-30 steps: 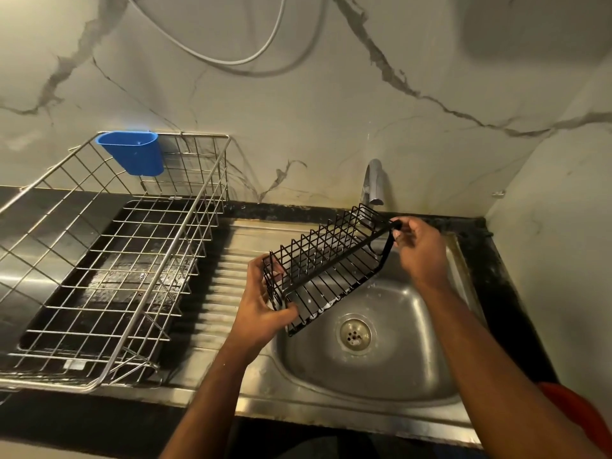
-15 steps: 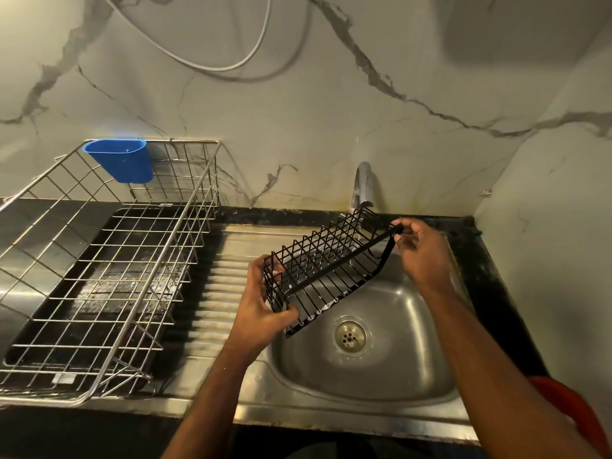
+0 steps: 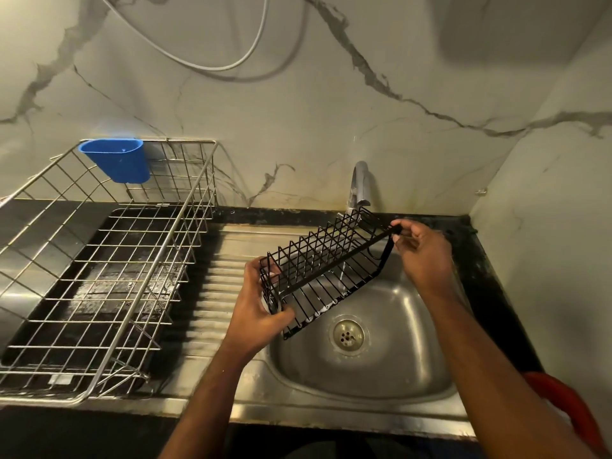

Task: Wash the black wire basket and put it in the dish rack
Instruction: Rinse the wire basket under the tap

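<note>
I hold the black wire basket (image 3: 326,271) tilted over the steel sink (image 3: 381,369), under the tap (image 3: 359,185). A thin stream of water runs through its far half. My left hand (image 3: 256,309) grips the near left end, thumb along the lower edge. My right hand (image 3: 424,251) pinches the far right corner of the rim. The wire dish rack (image 3: 109,260) stands on the counter to the left, with nothing on its grid.
A blue plastic cup (image 3: 117,159) hangs on the rack's back rim. The ribbed drainboard (image 3: 212,293) lies between rack and sink bowl. A drain (image 3: 347,334) sits below the basket. A red object (image 3: 566,405) shows at the lower right. Marble walls close in behind and right.
The basket and both hands have stayed in nearly the same place over the sink. My view has shifted a little.
</note>
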A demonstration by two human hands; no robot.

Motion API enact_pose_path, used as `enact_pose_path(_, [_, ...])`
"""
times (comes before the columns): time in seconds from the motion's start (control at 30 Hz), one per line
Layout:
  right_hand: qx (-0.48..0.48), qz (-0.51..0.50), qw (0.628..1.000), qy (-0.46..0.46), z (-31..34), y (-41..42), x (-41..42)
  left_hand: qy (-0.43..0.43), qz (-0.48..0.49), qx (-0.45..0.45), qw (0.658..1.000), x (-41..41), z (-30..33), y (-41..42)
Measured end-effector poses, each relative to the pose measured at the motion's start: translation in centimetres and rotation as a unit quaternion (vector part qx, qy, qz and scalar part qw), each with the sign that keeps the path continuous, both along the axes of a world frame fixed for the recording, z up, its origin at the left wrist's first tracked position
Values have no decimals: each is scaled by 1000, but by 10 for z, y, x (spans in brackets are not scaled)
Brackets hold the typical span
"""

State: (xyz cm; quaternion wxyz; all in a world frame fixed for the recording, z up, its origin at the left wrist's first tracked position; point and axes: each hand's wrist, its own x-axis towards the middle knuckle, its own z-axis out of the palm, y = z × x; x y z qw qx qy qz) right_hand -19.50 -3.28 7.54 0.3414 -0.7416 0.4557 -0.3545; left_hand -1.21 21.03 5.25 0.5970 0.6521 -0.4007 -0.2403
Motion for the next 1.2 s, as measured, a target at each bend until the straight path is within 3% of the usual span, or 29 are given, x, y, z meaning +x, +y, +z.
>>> enact_pose_path(0.8, [-3, 6, 1000, -9, 3, 5, 8, 18, 21, 23, 999, -2, 3, 9])
enact_pose_path(1.2, [-23, -22, 999, 10, 4, 0, -5, 169, 18, 52, 984, -3, -6, -9])
